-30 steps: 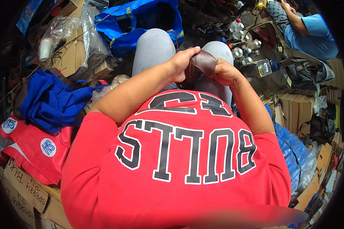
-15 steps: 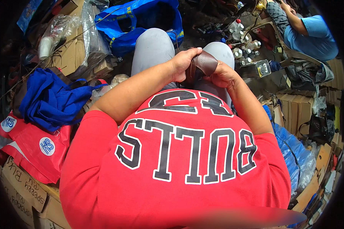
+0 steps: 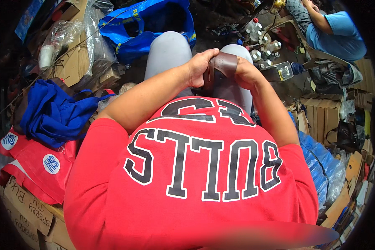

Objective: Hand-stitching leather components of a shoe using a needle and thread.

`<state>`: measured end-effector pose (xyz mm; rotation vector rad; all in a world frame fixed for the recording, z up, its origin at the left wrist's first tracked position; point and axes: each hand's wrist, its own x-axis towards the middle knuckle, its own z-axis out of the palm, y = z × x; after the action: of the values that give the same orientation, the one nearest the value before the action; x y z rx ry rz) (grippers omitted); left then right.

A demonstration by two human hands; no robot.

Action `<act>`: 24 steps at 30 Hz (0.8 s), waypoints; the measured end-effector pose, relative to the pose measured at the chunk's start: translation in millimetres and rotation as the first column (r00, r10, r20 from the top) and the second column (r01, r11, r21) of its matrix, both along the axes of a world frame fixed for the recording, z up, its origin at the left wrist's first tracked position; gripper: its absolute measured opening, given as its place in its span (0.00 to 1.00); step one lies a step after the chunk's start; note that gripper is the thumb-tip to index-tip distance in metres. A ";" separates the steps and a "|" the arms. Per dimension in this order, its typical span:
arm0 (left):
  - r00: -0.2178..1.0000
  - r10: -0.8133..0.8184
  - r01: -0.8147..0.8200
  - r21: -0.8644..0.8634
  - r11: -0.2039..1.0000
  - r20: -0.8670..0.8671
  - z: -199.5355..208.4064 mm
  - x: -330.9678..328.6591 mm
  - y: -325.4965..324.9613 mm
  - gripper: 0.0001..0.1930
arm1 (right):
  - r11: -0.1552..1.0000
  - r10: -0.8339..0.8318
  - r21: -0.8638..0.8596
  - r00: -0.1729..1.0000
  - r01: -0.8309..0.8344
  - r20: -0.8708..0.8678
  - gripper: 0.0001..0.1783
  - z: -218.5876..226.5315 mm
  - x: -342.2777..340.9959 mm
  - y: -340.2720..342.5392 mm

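Note:
Between my knees I hold a curved piece of dark brown leather (image 3: 226, 63), shaped like part of a shoe upper, with a row of small holes near its top. My left hand (image 3: 200, 67) grips its left side, thumb on top and the other fingers mostly hidden behind it. On the opposite side, my right hand (image 3: 246, 73) is closed on the leather's edge, its fingers curled under and partly out of sight. Beneath the leather lie my grey-trousered legs (image 3: 169, 56).
A large blue bag (image 3: 154, 25) stands open ahead. Several bottles (image 3: 264, 52) cluster beyond my right knee, near a person in a blue shirt (image 3: 341, 35). Blue cloth (image 3: 56, 112) and a red bag (image 3: 64, 164) are at left; cardboard (image 3: 321, 116) is stacked at right.
The leather has turned slightly, so its broad face is flatter toward me. My right hand has shifted a little up along its edge. The left hand keeps its hold.

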<state>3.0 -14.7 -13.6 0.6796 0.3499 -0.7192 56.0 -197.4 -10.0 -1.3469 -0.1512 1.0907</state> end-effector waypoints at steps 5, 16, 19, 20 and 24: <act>0.998 0.049 -0.047 -0.067 0.997 0.024 -1.1 -0.5 2.7 0.23 | 0.983 -0.041 -0.161 0.965 0.085 0.260 0.15 23.9 1.4 4.1; 0.984 0.167 -0.171 -0.074 0.982 -0.062 -10.4 9.5 -2.4 0.21 | 0.961 0.223 -0.187 -0.169 0.202 0.960 0.08 26.1 -16.4 35.4; 0.981 0.189 -0.190 -0.025 0.982 -0.043 -31.9 16.6 -0.1 0.20 | 0.977 0.142 -0.116 -0.141 0.178 0.980 0.09 22.3 -15.8 48.9; 0.986 0.164 -0.164 0.013 0.986 -0.042 -25.8 17.6 -1.6 0.20 | 0.977 0.141 -0.115 -0.141 0.181 0.980 0.09 21.3 -12.6 52.2; 0.977 0.213 -0.210 0.078 0.975 -0.032 -18.7 13.8 -4.5 0.23 | 0.886 -0.444 0.431 0.044 0.171 0.895 0.14 73.9 2.3 68.2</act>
<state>16.8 -19.2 -32.3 0.6871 0.4804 -0.5195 58.3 -129.3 63.9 -1.6003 -0.9199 -0.4477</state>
